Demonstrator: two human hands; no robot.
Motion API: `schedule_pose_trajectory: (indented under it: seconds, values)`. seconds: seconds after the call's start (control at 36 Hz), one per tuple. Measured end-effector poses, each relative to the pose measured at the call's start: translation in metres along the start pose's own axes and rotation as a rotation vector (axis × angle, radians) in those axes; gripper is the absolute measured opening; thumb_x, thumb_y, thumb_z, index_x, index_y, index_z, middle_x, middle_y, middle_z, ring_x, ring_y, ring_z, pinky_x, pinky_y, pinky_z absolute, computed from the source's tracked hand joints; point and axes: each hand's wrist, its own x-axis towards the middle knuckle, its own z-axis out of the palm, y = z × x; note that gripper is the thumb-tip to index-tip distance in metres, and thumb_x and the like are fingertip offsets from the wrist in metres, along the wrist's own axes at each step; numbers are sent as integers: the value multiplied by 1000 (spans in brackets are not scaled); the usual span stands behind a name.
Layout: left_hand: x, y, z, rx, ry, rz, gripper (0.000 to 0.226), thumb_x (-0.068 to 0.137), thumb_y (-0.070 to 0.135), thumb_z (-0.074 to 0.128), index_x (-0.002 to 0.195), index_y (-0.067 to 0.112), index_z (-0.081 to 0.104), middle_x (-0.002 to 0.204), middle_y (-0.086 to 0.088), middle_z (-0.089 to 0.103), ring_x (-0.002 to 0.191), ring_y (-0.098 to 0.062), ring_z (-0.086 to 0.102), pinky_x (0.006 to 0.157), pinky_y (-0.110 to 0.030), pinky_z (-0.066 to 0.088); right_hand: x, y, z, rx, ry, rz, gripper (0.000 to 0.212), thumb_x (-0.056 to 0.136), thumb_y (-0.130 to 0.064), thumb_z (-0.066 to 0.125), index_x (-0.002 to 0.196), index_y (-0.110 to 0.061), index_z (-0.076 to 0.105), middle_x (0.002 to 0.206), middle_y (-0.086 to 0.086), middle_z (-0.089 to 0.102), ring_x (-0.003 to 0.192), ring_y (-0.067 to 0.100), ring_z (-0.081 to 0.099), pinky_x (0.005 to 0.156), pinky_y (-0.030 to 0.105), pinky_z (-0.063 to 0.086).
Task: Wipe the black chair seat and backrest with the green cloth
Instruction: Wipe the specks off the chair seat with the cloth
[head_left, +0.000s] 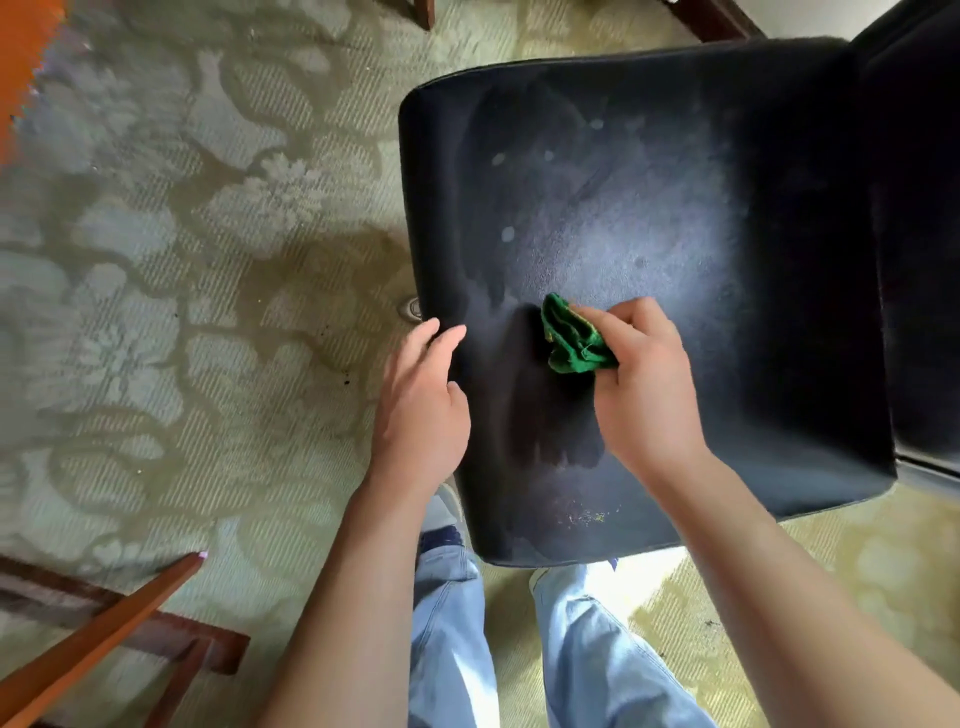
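Head view: I am seeing the right hand bunching the green cloth, fingers curled round it, pressing it on the black chair seat toward 6 o'clock. The left hand is resting at the seat's 9 o'clock edge, fingers straight and loosely together. Pale spots and crumbs are remaining, so I judge the seat partly wiped; the backrest, at 3 o'clock, is looking untouched. Carpet is giving open room at 9 o'clock.

Green cloth on black seat
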Motion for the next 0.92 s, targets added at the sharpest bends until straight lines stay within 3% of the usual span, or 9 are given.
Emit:
schedule_pose_trajectory:
  seconds: [0.08, 0.22, 0.36, 0.44, 0.58, 0.69, 0.81, 0.92]
  values:
    - [-2, -1, 0, -15, -34, 0, 66, 94, -5, 43, 152, 28, 41, 162, 14, 25, 143, -7, 25, 109, -14, 16, 14, -7, 8, -33, -4, -6, 74, 74, 17, 40, 127, -28, 63, 109, -1, 51, 97, 27, 45, 80, 28, 41]
    - [0, -7, 2, -23, -39, 24, 74, 90, -11, 42, 152, 28, 40, 162, 13, 24, 144, -9, 27, 110, -15, 20, 24, -19, 27, -83, -16, -34, 69, 77, 15, 41, 129, -26, 62, 112, 2, 52, 94, 28, 42, 76, 37, 48]
    - [3, -7, 1, -40, -38, 34, 71, 91, -9, 43, 151, 29, 41, 161, 16, 25, 142, -6, 28, 111, -17, 26, 32, -24, 37, -91, 16, -2, 67, 78, 14, 42, 128, -28, 62, 113, 1, 52, 93, 26, 41, 74, 38, 48]
    - [4, -6, 1, -51, -44, 25, 72, 91, -10, 42, 151, 29, 41, 161, 16, 25, 140, -6, 28, 110, -13, 21, 41, -31, 40, -98, 4, -21, 63, 81, 11, 43, 130, -26, 60, 114, 4, 51, 93, 28, 41, 73, 41, 49]
    - [10, -8, -1, -96, -81, 21, 79, 86, -14, 38, 152, 29, 40, 163, 17, 23, 142, -3, 24, 109, -7, 14, 45, -35, 42, -149, -98, -74, 54, 86, 1, 41, 130, -24, 59, 114, 5, 49, 93, 30, 39, 67, 47, 52]
    - [14, -15, 3, -195, -111, 18, 82, 82, -20, 34, 152, 23, 41, 163, 13, 26, 145, -2, 23, 111, -4, 11, 40, -33, 41, -193, -179, -158, 55, 86, -18, 24, 126, -27, 62, 106, 2, 50, 86, 26, 36, 60, 44, 51]
    - [17, -21, 5, -306, -142, -29, 89, 77, -24, 31, 150, 25, 43, 161, 16, 27, 145, 6, 22, 112, -4, 13, 20, -35, 42, -236, -282, -191, 45, 89, -8, 48, 124, -29, 64, 102, 1, 49, 88, 26, 39, 55, 38, 50]
    - [15, -21, 3, -343, -186, -64, 91, 76, -23, 32, 150, 29, 44, 162, 19, 26, 141, 11, 21, 114, -10, 15, -2, -33, 43, -270, -352, -218, 42, 88, -9, 53, 121, -31, 66, 98, -1, 49, 86, 25, 40, 52, 29, 36]
